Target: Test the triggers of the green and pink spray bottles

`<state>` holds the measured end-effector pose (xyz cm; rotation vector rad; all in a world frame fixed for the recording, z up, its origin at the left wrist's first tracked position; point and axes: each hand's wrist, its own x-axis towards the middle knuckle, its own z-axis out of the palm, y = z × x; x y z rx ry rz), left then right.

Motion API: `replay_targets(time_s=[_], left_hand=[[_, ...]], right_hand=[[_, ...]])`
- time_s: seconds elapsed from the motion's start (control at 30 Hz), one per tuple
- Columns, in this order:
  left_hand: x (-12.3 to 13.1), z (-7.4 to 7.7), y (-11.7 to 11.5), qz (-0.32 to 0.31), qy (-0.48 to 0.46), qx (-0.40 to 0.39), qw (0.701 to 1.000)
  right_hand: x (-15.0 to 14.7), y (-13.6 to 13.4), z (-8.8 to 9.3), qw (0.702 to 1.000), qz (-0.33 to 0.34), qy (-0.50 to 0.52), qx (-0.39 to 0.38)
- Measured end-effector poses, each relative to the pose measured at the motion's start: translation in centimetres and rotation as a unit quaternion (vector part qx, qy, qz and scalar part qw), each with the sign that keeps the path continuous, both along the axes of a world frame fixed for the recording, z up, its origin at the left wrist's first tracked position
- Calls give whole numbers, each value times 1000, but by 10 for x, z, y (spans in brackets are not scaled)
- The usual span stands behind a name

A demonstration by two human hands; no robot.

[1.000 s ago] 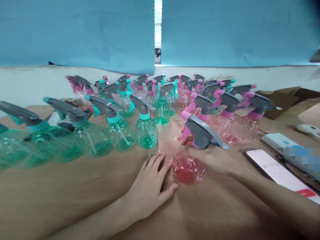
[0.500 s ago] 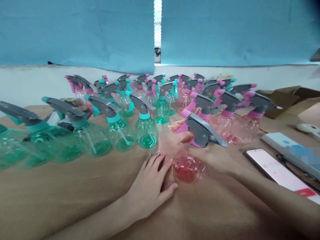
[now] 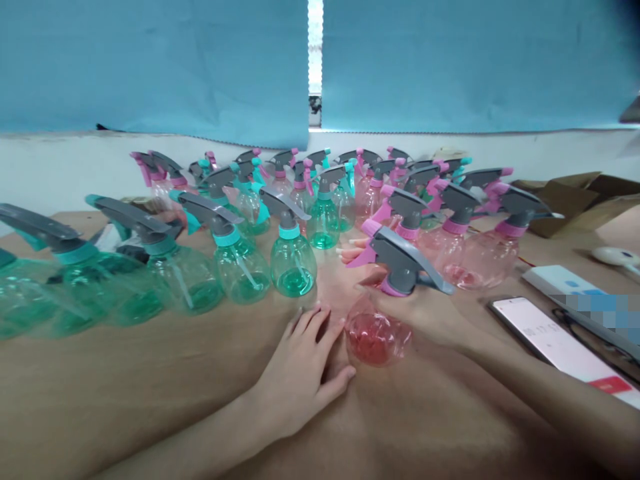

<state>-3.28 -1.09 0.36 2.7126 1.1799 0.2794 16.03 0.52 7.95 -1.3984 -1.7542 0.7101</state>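
A spray bottle [image 3: 376,333] with a see-through pink body, a grey head and a pink nozzle and trigger stands in front of me. My right hand [image 3: 425,310] is around its neck from the right, partly hidden behind the spray head; its fingertips show past the trigger on the far side. My left hand [image 3: 300,363] lies on the table [image 3: 190,393] with fingers spread, its index fingertip at the left side of the bottle's base. Just beyond, a green spray bottle [image 3: 293,270] with a turquoise collar stands upright.
More green spray bottles [image 3: 185,277] form a row at the left. Pink ones [image 3: 487,257] stand at the right, with mixed colours behind. A phone [image 3: 555,340], a white box [image 3: 565,283], a white earphone-like item [image 3: 615,257] and an open carton [image 3: 570,200] lie to the right.
Almost nothing differs. The pink bottle's spray head has shifted very slightly left within my right hand; my left hand stays where it was.
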Motion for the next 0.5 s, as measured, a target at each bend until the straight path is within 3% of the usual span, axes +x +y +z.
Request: replay_targets(time_s=[0.2, 0.5], left_hand=[[0, 1, 0, 0, -5, 1, 1000], [0, 1, -1, -1, -13, -1, 1000]], right_hand=[[3, 3, -9, 1000, -4, 8, -16], [-1, 0, -1, 1000, -13, 2, 17]])
